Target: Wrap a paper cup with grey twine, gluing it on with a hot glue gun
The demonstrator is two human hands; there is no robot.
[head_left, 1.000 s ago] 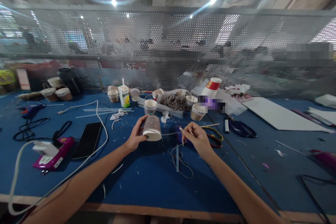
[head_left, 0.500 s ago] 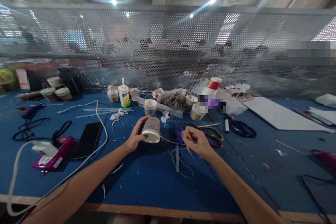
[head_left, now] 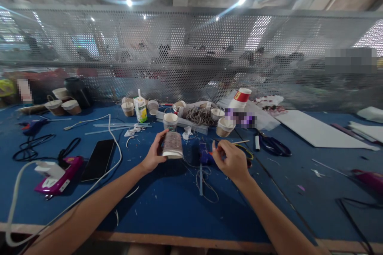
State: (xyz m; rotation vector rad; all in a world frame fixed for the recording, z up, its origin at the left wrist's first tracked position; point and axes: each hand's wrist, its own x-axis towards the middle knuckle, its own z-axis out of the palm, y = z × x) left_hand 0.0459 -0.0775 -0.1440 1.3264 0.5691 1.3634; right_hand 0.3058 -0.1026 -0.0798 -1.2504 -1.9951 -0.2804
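A paper cup (head_left: 172, 143) wrapped in brownish-grey cord is tilted on its side in my left hand (head_left: 155, 153), its white rim facing me. My left fingers and thumb are closed round it. A thin strand of cord runs from the cup down to the right. My right hand (head_left: 231, 159) is right beside a blue glue gun (head_left: 205, 155), over its handle end. Its fingers are curled; whether anything is in them is hidden. A clear glue stick (head_left: 201, 183) sticks out of the gun toward me, with loops of loose cord (head_left: 211, 191) around it.
Behind my hands stand another cup (head_left: 170, 119), a heap of cord (head_left: 202, 115), a drink carton (head_left: 140, 107) and a lidded cup (head_left: 225, 126). Scissors (head_left: 273, 145) lie to the right. At left are a phone (head_left: 98, 160), a purple power strip (head_left: 64, 175) and a white cable (head_left: 118, 159).
My right hand has moved slightly right, its fingers curling more and uncovering more of the glue gun. In my left hand the cup has turned, its opening now facing lower.
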